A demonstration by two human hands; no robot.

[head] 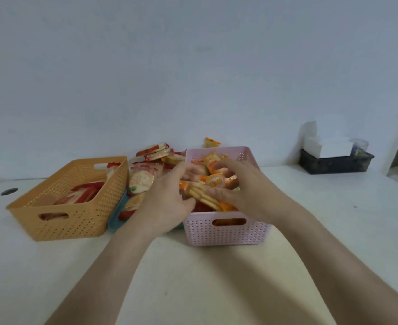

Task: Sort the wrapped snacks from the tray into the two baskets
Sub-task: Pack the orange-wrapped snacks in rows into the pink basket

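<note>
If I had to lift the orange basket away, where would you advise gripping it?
Likely by the orange basket's two handle slots: the near slot and the far slot, one in each end wall. Come in from those ends; the long walls offer only fine lattice.

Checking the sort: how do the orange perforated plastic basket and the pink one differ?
The orange perforated plastic basket, left, holds red-and-white packs lying low; the pink perforated plastic basket, right, is heaped with orange-wrapped packs. The left hand and right hand hold packs over the pink basket, none at the orange. Both are rectangular with cut-out handles.
</note>
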